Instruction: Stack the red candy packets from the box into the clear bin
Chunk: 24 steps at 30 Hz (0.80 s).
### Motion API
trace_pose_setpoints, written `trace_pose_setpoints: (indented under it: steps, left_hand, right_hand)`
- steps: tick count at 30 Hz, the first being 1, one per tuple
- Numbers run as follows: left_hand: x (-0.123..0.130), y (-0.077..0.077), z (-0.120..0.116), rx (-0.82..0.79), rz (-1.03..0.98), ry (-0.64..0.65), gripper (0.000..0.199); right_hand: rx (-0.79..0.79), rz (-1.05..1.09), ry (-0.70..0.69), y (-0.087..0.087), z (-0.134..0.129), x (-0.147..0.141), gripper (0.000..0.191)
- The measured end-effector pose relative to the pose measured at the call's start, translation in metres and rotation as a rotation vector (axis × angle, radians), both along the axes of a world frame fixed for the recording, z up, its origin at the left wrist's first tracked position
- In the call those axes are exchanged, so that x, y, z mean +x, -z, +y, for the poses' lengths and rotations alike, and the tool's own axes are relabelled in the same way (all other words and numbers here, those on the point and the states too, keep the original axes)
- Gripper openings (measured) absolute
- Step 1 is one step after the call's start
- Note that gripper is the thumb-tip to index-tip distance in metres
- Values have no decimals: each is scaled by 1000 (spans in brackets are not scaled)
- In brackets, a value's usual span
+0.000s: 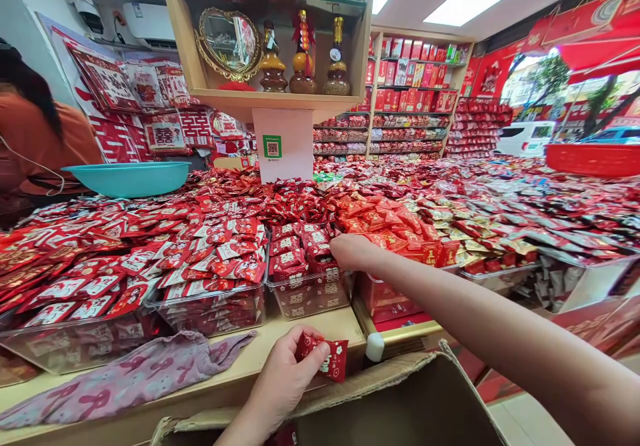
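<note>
My left hand (283, 376) is closed on a small red candy packet (337, 361) with white print, thumb on top, above an open cardboard box (395, 409). My right hand (354, 253) reaches across to a clear plastic bin (307, 301) of red packets (289, 243) with white double-happiness signs. It is curled at the bin's right side against the packets. Its fingertips are hidden, so what they hold cannot be made out. The packets in this bin lie in neat rows. Part of a red packet (284, 436) shows inside the box, below my left wrist.
More clear bins (210, 316) heaped with packets stand on both sides. A pink patterned cloth (127, 379) lies along the counter's front edge. Behind are a blue basin (127, 178), a shelf case (280, 103), a red basket (595, 159) and a person in orange (75, 136).
</note>
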<state>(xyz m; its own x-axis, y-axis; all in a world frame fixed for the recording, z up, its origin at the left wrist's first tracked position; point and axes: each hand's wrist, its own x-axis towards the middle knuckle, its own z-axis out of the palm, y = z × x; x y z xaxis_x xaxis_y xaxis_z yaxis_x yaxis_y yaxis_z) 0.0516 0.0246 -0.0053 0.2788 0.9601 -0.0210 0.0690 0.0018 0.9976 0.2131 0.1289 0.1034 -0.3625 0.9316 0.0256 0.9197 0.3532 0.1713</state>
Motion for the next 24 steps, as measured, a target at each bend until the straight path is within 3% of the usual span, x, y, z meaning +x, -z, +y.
trace_pose_setpoints:
  steps: [8,18,24]
  left_hand:
    - [0,-1,-1,15,16,-12,21]
    - [-1,0,-2,35,17,-15,21]
    - [-1,-1,-3,10,13,-4,21]
  right_hand:
    - [96,28,-40,-9,0,1,29]
    - [116,17,-118,-2,12,1,24]
    - [17,-43,-138,-10,-1,3,22]
